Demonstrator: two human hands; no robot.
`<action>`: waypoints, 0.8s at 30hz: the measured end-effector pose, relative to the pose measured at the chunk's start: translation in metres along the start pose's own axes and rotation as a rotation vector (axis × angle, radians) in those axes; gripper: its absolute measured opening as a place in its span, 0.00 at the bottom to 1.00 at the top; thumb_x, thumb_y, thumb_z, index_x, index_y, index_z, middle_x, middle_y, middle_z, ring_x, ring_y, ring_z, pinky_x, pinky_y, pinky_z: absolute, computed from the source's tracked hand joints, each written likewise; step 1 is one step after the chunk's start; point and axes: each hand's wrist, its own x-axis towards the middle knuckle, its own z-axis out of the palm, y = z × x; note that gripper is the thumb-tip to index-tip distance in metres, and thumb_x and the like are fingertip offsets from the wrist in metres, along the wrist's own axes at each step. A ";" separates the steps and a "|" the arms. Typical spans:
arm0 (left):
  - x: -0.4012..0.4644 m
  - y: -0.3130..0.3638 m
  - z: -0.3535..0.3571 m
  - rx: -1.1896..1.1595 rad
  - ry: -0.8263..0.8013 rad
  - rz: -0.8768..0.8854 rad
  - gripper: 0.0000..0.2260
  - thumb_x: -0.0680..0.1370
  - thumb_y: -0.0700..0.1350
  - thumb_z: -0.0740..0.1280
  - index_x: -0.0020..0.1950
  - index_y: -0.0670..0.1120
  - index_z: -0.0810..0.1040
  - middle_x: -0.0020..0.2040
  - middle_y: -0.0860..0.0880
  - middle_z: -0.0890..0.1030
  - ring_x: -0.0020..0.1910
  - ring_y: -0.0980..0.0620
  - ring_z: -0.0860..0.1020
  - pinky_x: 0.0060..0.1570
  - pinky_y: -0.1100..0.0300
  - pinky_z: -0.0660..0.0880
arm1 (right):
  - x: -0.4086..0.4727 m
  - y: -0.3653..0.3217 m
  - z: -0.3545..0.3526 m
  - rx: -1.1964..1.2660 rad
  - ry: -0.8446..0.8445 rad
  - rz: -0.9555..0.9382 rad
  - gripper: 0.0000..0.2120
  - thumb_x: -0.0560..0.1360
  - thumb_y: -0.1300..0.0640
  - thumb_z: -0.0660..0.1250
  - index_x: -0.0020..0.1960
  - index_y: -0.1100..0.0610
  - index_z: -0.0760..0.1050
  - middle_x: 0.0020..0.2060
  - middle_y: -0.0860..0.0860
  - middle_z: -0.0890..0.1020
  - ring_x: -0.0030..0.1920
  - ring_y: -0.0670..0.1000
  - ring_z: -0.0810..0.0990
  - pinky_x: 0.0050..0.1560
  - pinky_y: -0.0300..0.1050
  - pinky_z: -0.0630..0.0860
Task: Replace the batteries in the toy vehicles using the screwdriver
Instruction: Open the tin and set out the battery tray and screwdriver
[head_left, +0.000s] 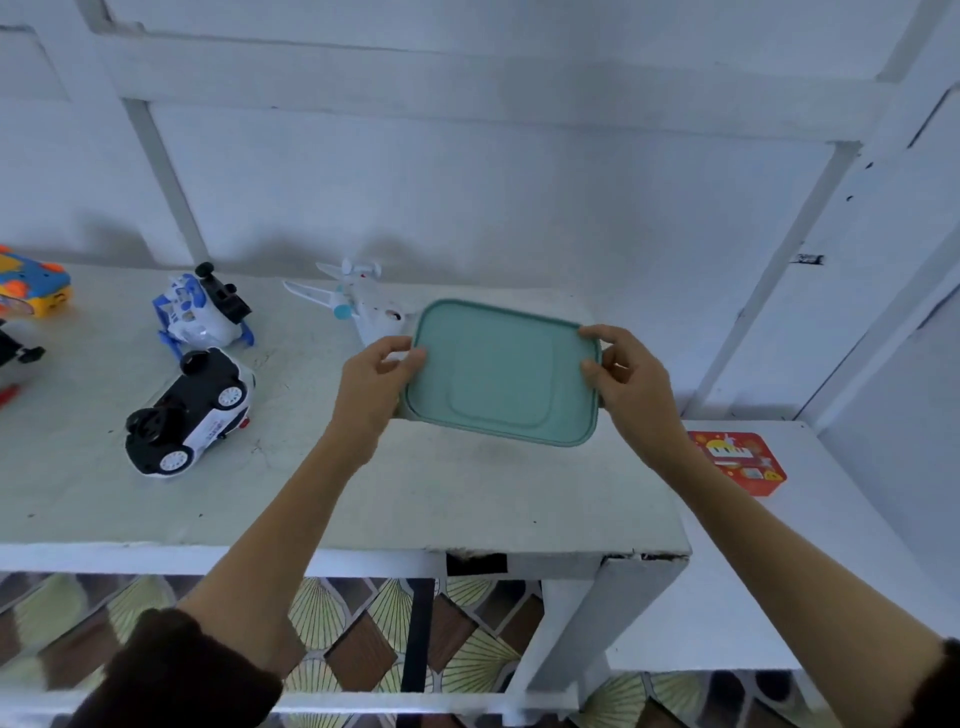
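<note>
We see the toy vehicles untouched on the bench: a black-and-white car on its side, a blue-and-white toy, a white plane. No screwdriver or batteries show. Our left hand and right hand each clamp their grip on an end of a green lidded box, so we judge the work barely begun.

Before you stands a pale table. On its left lie a black-and-white toy car on its side, a blue-and-white toy vehicle, and an orange-and-blue toy (partly cut off); a white toy plane sits farther back.
</note>
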 end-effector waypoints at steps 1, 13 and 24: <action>-0.002 -0.004 -0.008 0.055 -0.111 -0.053 0.04 0.79 0.43 0.66 0.48 0.44 0.78 0.39 0.44 0.79 0.36 0.49 0.75 0.32 0.60 0.78 | -0.005 0.005 -0.004 0.016 -0.061 0.022 0.13 0.74 0.67 0.63 0.55 0.53 0.75 0.31 0.51 0.69 0.33 0.48 0.68 0.37 0.46 0.73; -0.012 -0.054 -0.027 0.570 -0.463 -0.229 0.16 0.76 0.49 0.69 0.34 0.38 0.77 0.29 0.45 0.67 0.31 0.51 0.64 0.32 0.60 0.61 | -0.051 0.050 -0.008 -0.249 -0.407 0.086 0.11 0.73 0.64 0.67 0.53 0.52 0.75 0.29 0.49 0.71 0.29 0.44 0.67 0.33 0.33 0.65; 0.001 -0.066 -0.002 0.812 -0.200 0.164 0.33 0.72 0.46 0.74 0.72 0.46 0.62 0.60 0.42 0.64 0.60 0.45 0.65 0.60 0.55 0.65 | -0.036 0.059 0.004 -0.657 -0.271 -0.078 0.17 0.71 0.56 0.70 0.55 0.55 0.67 0.42 0.46 0.68 0.38 0.46 0.68 0.34 0.41 0.67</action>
